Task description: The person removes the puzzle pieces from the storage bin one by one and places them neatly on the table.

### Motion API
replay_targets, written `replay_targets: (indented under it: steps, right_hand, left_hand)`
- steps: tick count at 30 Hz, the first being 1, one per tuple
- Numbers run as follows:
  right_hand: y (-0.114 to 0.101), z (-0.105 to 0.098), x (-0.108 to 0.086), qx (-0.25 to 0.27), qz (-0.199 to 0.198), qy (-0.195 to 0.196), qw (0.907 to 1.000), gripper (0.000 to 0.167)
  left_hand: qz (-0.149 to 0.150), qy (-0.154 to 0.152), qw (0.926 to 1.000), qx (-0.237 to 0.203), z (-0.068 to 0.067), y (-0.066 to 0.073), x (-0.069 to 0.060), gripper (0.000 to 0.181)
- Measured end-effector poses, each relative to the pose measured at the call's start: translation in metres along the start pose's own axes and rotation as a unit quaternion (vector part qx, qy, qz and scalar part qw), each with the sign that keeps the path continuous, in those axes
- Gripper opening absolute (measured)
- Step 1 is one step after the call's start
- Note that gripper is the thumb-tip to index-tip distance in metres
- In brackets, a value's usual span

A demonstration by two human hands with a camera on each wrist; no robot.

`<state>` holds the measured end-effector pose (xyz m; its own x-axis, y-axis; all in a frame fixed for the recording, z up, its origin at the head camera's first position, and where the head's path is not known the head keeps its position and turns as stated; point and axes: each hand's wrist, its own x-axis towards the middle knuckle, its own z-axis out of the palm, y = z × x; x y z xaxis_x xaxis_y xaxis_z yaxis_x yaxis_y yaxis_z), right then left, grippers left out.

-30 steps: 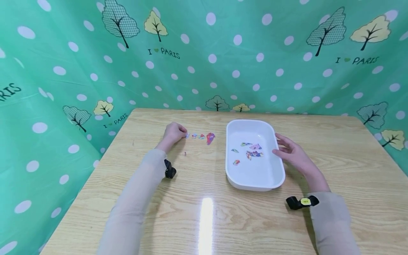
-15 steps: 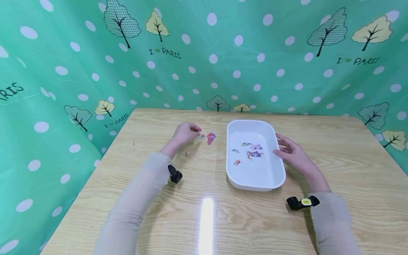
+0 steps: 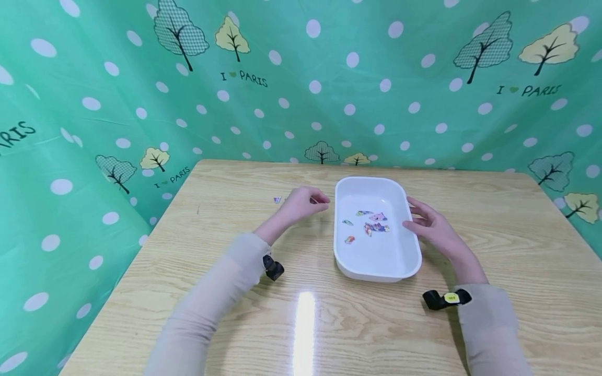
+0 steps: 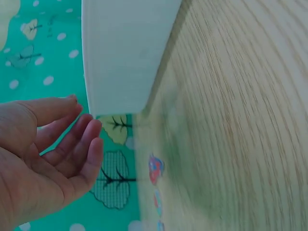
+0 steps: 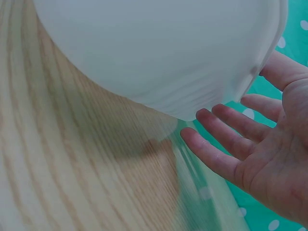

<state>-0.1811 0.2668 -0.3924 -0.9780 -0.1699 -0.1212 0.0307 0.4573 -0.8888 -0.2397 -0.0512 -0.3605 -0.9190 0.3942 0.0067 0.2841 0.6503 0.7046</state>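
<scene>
My left hand (image 3: 303,202) hovers over the table just left of a white plastic tub (image 3: 376,258). Its fingers bend loosely, and nothing shows between them in the left wrist view. Beneath it lie small colourful cutouts, among them a red-purple one (image 4: 155,169); the hand hides most of the row from the head view. One small cutout (image 3: 277,199) shows to the left. With my right hand (image 3: 432,224) I hold the tub's right rim, thumb over the edge and fingers (image 5: 216,159) along the outside wall. Several cutouts (image 3: 376,227) lie inside the tub.
The wooden table (image 3: 263,334) runs up to a green dotted curtain (image 3: 301,115) at its back and left. A bright light reflection (image 3: 303,334) falls on the wood near the front. Black camera straps (image 3: 274,267) sit on both wrists.
My left hand has moved right along the row of cutouts toward the tub, uncovering the leftmost one. The right hand and the tub have stayed in place.
</scene>
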Motion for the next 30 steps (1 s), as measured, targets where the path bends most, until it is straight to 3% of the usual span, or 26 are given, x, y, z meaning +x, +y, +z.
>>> replay_targets:
  steps: [6,11,15,18,24,30]
  right_hand:
    - [0.001,-0.001,0.0,0.0,-0.001,-0.001,1.0,0.072]
    - [0.001,-0.001,-0.001,-0.001,0.002,-0.002,1.0,0.073]
    - [0.0,-0.001,-0.001,0.004,0.001,-0.006,1.0,0.073]
    - [0.0,-0.002,-0.001,0.005,0.0,-0.006,1.0,0.073]
    - [0.001,-0.002,0.0,0.001,0.001,-0.005,1.0,0.073]
    - [0.003,-0.001,0.001,0.002,0.001,-0.004,1.0,0.074]
  left_hand:
    - [0.072,-0.048,0.9961,0.017,0.01,0.025,-0.001,0.019]
    - [0.151,-0.124,0.9789,0.059,0.018,0.041,0.001,0.021]
    - [0.183,-0.176,0.9647,0.071,0.027,0.047,0.006,0.021]
    - [0.184,-0.208,0.957,0.082,0.035,0.049,0.013,0.022]
    - [0.162,-0.258,0.9389,0.159,0.047,0.05,0.023,0.021]
    - [0.122,-0.274,0.9186,0.258,0.055,0.055,0.025,0.022]
